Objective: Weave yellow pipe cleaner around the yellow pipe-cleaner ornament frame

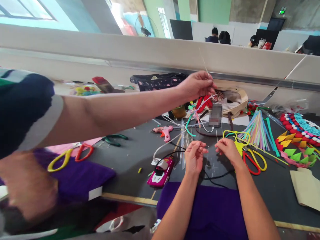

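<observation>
My left hand (195, 156) is closed in a pinch above the dark table, beside a thin clear strand (208, 160) whose ends I cannot make out. Close to it on the right, my right hand (228, 150) pinches a thin translucent strip (217, 135) that points upward. Both wrists rise over purple cloth (217, 206) at the table edge. Just left of my hands lies a bundle of clear strips (183, 146). A co-worker's hand (198, 85) reaches across from the left above mine, its fingers closed on a thin pale strand (205, 63).
A pink glue gun (163, 132) and a magenta car-shaped power strip (161, 173) with cables lie to the left. Scissors (253, 163) and a fan of pastel strips (260, 130) are to the right. More scissors (71, 156) sit far left. A phone (215, 115) stands behind my hands.
</observation>
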{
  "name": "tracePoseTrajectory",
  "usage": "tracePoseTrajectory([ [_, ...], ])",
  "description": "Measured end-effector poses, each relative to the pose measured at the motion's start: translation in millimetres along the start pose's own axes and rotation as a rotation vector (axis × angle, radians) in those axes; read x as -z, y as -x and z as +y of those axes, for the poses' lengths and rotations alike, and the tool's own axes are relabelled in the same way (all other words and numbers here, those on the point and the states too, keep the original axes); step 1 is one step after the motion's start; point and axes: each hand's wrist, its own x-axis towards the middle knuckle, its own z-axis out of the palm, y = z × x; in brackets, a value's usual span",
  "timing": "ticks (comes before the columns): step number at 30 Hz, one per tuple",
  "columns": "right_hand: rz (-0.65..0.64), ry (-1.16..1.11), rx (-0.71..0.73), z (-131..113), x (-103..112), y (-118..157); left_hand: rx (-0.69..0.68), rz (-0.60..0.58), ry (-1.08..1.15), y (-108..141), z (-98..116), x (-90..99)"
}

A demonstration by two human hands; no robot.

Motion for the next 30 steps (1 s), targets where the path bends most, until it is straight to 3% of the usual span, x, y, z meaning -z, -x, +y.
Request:
tracePoseTrajectory([
  [6, -0.184, -0.02, 0.029, -10, -43, -31, -0.097, 0.007, 0.06, -5, 14, 7.2],
  [9, -0.186, 0.037, 0.007, -4, -49, -32, -0.096, 0.06, 0.06, -10, 14, 10.8],
  [14, -0.078, 0.119, -0.033, 7, -25, -12, 0.075, 0.138, 0.018, -9, 3, 10.4],
  [20, -0.04, 0.051, -0.086, 23, 9, 16, 0.161, 0.083, -0.082, -3, -9, 4.0],
  [24, 0.006, -0.116, -0.135, 40, 23, 16, 0.321, 0.056, -0.126, -5, -23, 2.2],
  [27, 0.057, -0.104, -0.119, 49, 33, 14, 0.452, 0.054, -0.142, -11, -31, 2.8],
  [30, 0.13, -0.043, -0.102, 49, 41, 14, 0.41, 0.111, -0.126, -19, -30, 5.6],
])
